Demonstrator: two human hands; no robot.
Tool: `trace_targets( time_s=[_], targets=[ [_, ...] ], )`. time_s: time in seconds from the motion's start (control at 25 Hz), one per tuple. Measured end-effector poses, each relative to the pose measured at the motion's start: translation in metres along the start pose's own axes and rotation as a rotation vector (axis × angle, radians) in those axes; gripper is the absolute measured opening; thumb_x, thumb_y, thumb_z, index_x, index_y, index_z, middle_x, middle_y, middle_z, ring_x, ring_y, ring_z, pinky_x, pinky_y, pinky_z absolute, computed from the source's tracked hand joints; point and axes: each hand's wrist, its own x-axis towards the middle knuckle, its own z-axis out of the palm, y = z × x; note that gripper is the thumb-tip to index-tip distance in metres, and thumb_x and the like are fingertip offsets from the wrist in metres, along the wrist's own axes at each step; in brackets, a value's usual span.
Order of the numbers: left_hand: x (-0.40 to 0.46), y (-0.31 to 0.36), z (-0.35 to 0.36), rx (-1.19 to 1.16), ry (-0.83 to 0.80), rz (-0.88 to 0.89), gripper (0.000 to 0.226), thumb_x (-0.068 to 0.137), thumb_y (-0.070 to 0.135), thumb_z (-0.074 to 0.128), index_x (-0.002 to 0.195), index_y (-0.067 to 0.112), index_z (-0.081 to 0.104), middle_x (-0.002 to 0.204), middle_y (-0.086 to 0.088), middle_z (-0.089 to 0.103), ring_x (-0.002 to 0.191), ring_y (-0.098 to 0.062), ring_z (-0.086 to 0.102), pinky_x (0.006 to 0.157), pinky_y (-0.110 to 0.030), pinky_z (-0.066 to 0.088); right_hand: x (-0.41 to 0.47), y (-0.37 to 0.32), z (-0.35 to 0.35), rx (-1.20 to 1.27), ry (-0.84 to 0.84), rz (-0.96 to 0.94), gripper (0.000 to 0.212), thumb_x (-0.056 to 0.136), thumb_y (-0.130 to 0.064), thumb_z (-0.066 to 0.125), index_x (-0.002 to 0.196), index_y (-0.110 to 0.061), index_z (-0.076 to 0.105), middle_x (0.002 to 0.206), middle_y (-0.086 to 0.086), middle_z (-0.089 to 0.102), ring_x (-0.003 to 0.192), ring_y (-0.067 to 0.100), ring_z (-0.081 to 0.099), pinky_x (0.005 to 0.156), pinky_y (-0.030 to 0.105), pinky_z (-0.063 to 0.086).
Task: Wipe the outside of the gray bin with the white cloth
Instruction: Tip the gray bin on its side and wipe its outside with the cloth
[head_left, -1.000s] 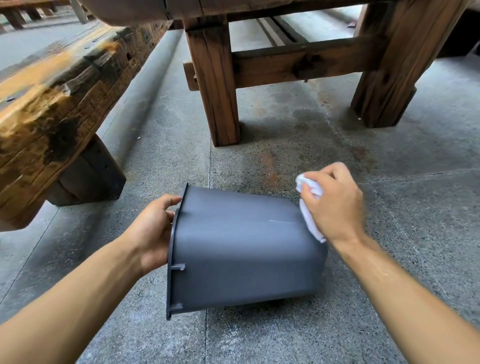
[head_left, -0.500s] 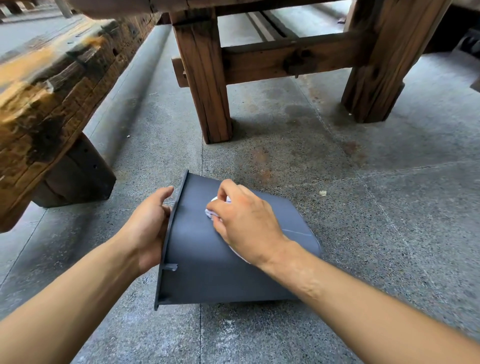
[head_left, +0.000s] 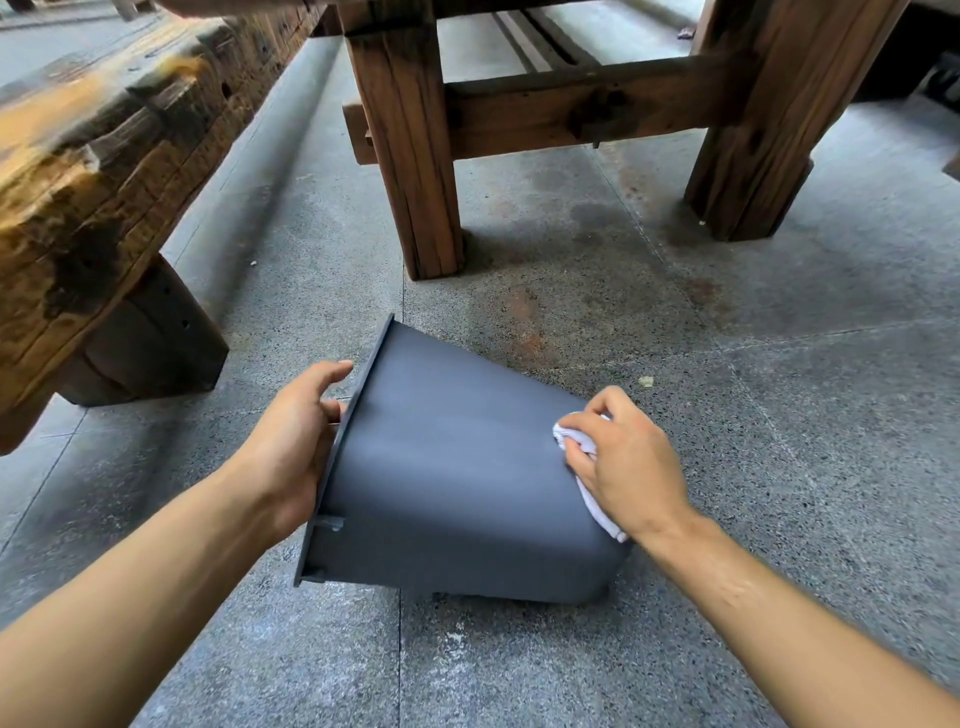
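One gray bin (head_left: 447, 478) lies sideways, left hand (head_left: 291, 447) gripping its rim, right hand (head_left: 628, 462) clutching one white cloth (head_left: 582, 441) against it.

The bin (head_left: 457, 467) lies on its side on the floor (head_left: 779, 415), rim toward the left. The left hand (head_left: 291, 447) is at its rim, the right hand (head_left: 628, 462) and cloth (head_left: 582, 441) near its base. Behind stands a wooden table frame (head_left: 571, 109); a bench (head_left: 104, 171) lies to the left.

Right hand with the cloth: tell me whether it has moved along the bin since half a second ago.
Yes. The right hand slid the white cloth away from the rim, toward the closed base end of the gray bin.
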Motion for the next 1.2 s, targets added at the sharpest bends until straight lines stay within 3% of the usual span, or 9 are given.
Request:
trace_targets(
  time_s=[0.12,0.24,0.36,0.48,0.76,0.92,1.0,1.12,1.2],
  targets=[
    [0.000,0.002,0.003,0.066,0.005,0.015,0.043,0.085,0.048,0.058,0.099,0.008,0.064,0.092,-0.029,0.059,0.071,-0.038,0.055,0.062,-0.034,0.042,-0.020,0.023,0.007,-0.005,0.029,0.106,0.012,0.085,-0.023,0.073,0.096,-0.025,0.071,0.096,-0.003,0.053,0.074,0.024,0.059,0.059,0.039,0.054],
    [0.003,0.001,0.005,0.113,0.021,0.058,0.036,0.085,0.039,0.061,0.062,0.012,0.067,0.053,-0.011,0.059,0.041,-0.024,0.052,0.046,-0.022,0.040,-0.035,0.037,0.014,-0.079,0.015,0.179,0.015,0.083,-0.021,0.075,0.097,-0.022,0.071,0.097,-0.001,0.053,0.074,0.025,0.059,0.057,0.035,0.051],
    [0.003,0.002,0.009,0.128,0.047,0.126,0.037,0.083,0.031,0.066,0.049,0.015,0.068,0.053,-0.009,0.060,0.037,-0.021,0.052,0.044,-0.021,0.040,-0.039,0.048,0.011,-0.189,-0.092,0.281,0.014,0.085,-0.023,0.072,0.100,-0.022,0.072,0.096,-0.002,0.049,0.076,0.023,0.057,0.059,0.032,0.049],
    [0.001,0.007,0.012,0.203,0.079,0.196,0.011,0.068,0.023,0.073,0.063,0.014,0.069,0.062,-0.017,0.060,0.050,-0.026,0.054,0.053,-0.029,0.042,-0.033,0.049,-0.003,-0.216,-0.232,0.370,0.030,0.088,-0.023,0.065,0.117,-0.033,0.069,0.099,-0.003,0.044,0.078,0.022,0.055,0.067,0.035,0.051],
    [0.004,0.020,0.024,0.347,0.312,0.433,0.010,0.046,0.015,0.057,0.046,0.018,0.048,0.043,0.000,0.034,0.044,-0.018,0.032,0.048,-0.033,0.028,-0.013,0.013,-0.030,-0.093,-0.616,0.230,0.060,0.078,-0.024,0.062,0.134,-0.044,0.057,0.099,-0.011,0.047,0.107,0.021,0.062,0.091,0.036,0.051],
    [0.007,0.011,0.041,0.489,0.242,0.544,0.015,0.044,0.023,0.060,0.055,0.015,0.063,0.044,0.002,0.043,0.039,-0.016,0.037,0.039,-0.021,0.028,-0.011,0.003,-0.006,0.117,-0.700,0.272,0.070,0.074,-0.022,0.065,0.142,-0.033,0.055,0.133,-0.003,0.062,0.122,0.014,0.058,0.101,0.023,0.043],
    [0.010,0.005,0.047,0.558,0.205,0.558,0.020,0.046,0.025,0.062,0.063,0.015,0.068,0.043,0.005,0.047,0.038,-0.013,0.040,0.037,-0.020,0.028,-0.014,0.000,0.011,0.224,-0.737,0.325,0.075,0.074,-0.021,0.067,0.146,-0.030,0.051,0.124,-0.007,0.065,0.110,0.007,0.060,0.091,0.018,0.043],
    [0.013,-0.002,0.055,0.619,0.088,0.550,0.018,0.057,0.029,0.069,0.072,0.024,0.076,0.056,0.007,0.068,0.051,-0.012,0.056,0.050,-0.025,0.042,-0.018,0.002,0.032,0.371,-0.739,0.412,0.082,0.072,-0.019,0.068,0.149,-0.035,0.045,0.083,-0.012,0.062,0.065,0.000,0.054,0.060,0.015,0.041],
    [0.013,-0.008,0.064,0.675,0.018,0.580,0.017,0.066,0.037,0.070,0.077,0.026,0.077,0.064,0.002,0.072,0.054,-0.010,0.057,0.055,-0.028,0.045,-0.021,0.009,0.039,0.447,-0.705,0.475,0.086,0.072,-0.013,0.069,0.150,-0.037,0.042,0.082,-0.006,0.060,0.058,0.005,0.051,0.056,0.019,0.042]
  ],
)
